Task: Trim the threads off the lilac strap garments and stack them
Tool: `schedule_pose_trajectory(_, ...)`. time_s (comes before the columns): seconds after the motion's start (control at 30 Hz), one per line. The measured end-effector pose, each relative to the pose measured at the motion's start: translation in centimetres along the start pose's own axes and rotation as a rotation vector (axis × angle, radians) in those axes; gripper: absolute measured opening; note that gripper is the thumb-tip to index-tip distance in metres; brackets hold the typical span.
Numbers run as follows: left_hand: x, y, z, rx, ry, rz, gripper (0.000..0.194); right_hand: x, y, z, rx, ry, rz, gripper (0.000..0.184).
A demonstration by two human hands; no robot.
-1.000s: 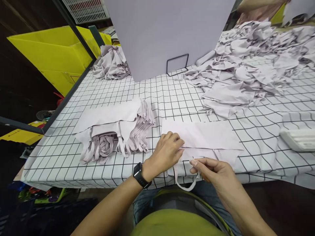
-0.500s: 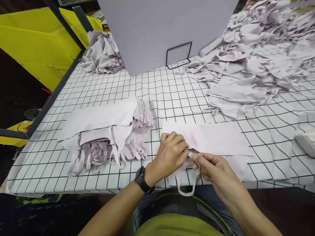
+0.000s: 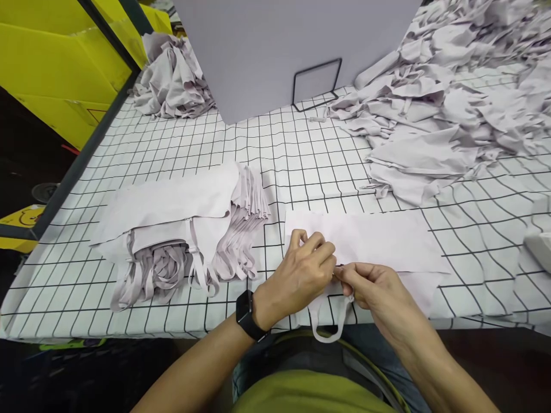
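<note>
A pale lilac garment point(image 3: 374, 244) lies folded flat near the front edge of the checked table point(image 3: 301, 155). Its thin shoulder strap point(image 3: 326, 330) hangs in a loop over the table edge. My left hand point(image 3: 301, 272), with a black watch on the wrist, rests on the garment's left part with fingers pinched at the strap's top. My right hand point(image 3: 372, 287) meets it, fingertips pinched on the same strap end. Both hands touch each other there.
A neat stack of folded lilac garments point(image 3: 181, 229) lies to the left. A loose heap of the same garments point(image 3: 439, 103) fills the back right, a smaller heap point(image 3: 172, 80) the back left. An upright grey board point(image 3: 293, 46) stands behind. Yellow bins point(image 3: 51, 63) sit left of the table.
My right hand has moved up from the hanging strap to meet my left hand at the garment's edge. The camera has tipped downward slightly.
</note>
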State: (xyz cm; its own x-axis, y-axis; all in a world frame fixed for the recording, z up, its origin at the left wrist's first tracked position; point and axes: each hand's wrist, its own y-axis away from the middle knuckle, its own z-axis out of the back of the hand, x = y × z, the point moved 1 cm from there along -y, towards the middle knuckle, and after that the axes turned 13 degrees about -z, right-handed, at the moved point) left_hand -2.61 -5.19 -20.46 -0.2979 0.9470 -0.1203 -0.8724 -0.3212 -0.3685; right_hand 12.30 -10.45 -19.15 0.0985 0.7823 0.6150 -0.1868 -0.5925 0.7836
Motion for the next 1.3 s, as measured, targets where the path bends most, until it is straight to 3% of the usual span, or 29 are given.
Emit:
schedule_pose_trajectory(0.47,0.1,0.0,0.2,-0.087,0.01,-0.015,0.026,0.0,0.0,0.1,-0.05,-0.104,-0.033,0.036)
schedule_pose_trajectory(0.63,-0.3,0.3,0.0,-0.096,0.011,0.002,0.026,-0.6,0.7,-0.6,-0.159,-0.245,0.002,0.038)
schedule_pose_trajectory(0.83,-0.8,0.4,0.2,-0.17,-0.006,-0.003,0.03,-1.2,1.4,-1.6,-0.154,-0.444,-0.008,0.037)
schedule_pose_trajectory(1.0,-1.2,0.4,0.4,-0.147,-0.015,-0.01,0.027,-1.0,1.2,-1.6,-0.184,-0.493,0.013,0.034)
schedule_pose_trajectory(1.1,-1.3,0.6,0.3,-0.113,-0.003,0.025,0.022,-2.0,1.7,-1.4,-0.119,-0.382,0.018,0.037)
schedule_pose_trajectory(1.2,-1.2,1.5,0.7,-0.026,0.014,0.066,0.016,-3.4,2.8,0.2,0.036,0.009,0.061,0.045)
schedule_pose_trajectory(1.23,-1.2,1.9,0.9,0.002,0.026,0.074,0.016,-3.6,3.2,1.2,0.035,0.152,0.107,0.046)
schedule_pose_trajectory(1.3,-1.0,2.8,1.6,0.027,0.058,0.094,0.02,-3.4,3.4,4.1,-0.106,0.362,0.207,0.047)
